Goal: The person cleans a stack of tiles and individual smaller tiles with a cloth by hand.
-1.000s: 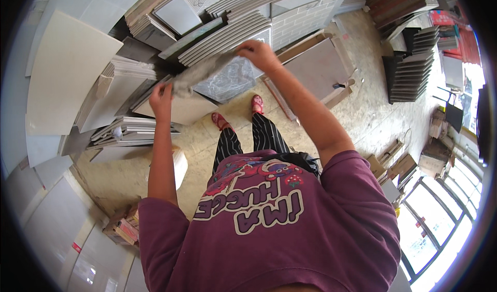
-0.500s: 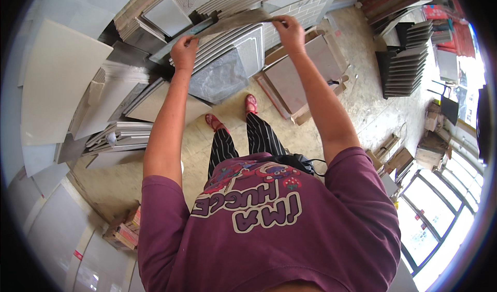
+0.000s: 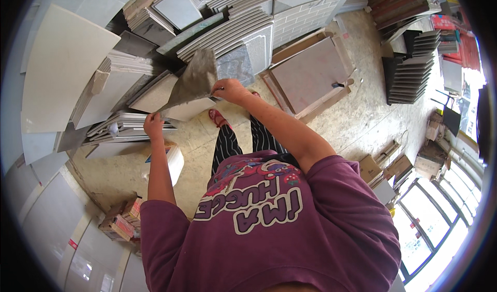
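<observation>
A grey-brown cloth point(image 3: 195, 79) is stretched between my two hands, its far part spread out over the tile stacks. My left hand point(image 3: 154, 126) pinches one corner beside a low pile of tiles point(image 3: 121, 128). At the other corner, my right hand point(image 3: 231, 91) has its fingers closed on the cloth's edge, just above my red shoes point(image 3: 217, 118). Past the cloth stand a dark marbled tile point(image 3: 235, 64) and a row of upright grey slabs point(image 3: 228, 36).
A flat open carton with a large tile point(image 3: 310, 75) lies on the floor to the right. Cream slabs point(image 3: 67, 75) lean at the left. A white box point(image 3: 173, 165) stands by my left forearm. Fanned dark tiles point(image 3: 411, 75) are at the far right, cardboard boxes point(image 3: 121, 220) at the lower left.
Both hands have come down and to the left with the cloth, away from the upright slabs. The cloth now hangs slanted and more of its surface shows. The white box has come into sight.
</observation>
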The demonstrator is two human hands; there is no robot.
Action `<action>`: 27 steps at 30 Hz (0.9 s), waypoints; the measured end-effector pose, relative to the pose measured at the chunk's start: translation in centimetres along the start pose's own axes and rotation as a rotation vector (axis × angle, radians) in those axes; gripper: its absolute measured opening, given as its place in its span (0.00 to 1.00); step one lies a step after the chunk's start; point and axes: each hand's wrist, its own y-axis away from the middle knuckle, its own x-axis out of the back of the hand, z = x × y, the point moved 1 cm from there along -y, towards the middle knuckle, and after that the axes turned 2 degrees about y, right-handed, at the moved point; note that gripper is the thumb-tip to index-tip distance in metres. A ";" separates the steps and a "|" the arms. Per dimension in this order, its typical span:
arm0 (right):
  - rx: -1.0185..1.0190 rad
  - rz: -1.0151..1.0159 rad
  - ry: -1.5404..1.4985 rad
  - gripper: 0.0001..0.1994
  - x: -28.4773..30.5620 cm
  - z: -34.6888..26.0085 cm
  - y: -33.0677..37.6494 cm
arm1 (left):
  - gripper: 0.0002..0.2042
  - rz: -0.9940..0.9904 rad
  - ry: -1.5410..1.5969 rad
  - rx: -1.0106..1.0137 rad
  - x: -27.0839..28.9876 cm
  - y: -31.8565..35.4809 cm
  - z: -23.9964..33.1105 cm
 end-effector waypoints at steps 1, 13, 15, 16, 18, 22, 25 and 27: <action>-0.027 -0.037 -0.044 0.09 0.2 -0.6 0.1 | 0.09 0.004 0.020 -0.002 0.3 0.6 0.9; 0.007 0.341 -0.308 0.10 21.4 -5.8 2.2 | 0.08 -0.240 0.175 -0.491 -13.0 3.9 25.9; 0.092 0.444 -0.371 0.10 24.4 -6.4 3.9 | 0.07 -0.307 0.272 -0.540 -16.3 4.2 28.7; 0.088 0.493 -0.373 0.10 25.3 -7.1 4.7 | 0.07 -0.349 0.263 -0.523 -17.4 4.5 30.0; 0.050 0.566 -0.353 0.11 26.4 -6.9 5.6 | 0.06 -0.390 0.258 -0.592 -20.1 3.3 30.2; -0.028 0.739 -0.264 0.10 24.0 -2.8 4.0 | 0.08 -0.353 0.136 -0.637 -23.8 -0.1 27.3; -0.170 0.801 -0.058 0.11 18.6 1.6 1.2 | 0.08 -0.187 -0.045 -0.682 -23.8 -3.0 23.1; -0.181 0.723 -0.009 0.10 14.4 2.8 0.5 | 0.10 -0.157 -0.143 -0.622 -22.3 -4.6 19.6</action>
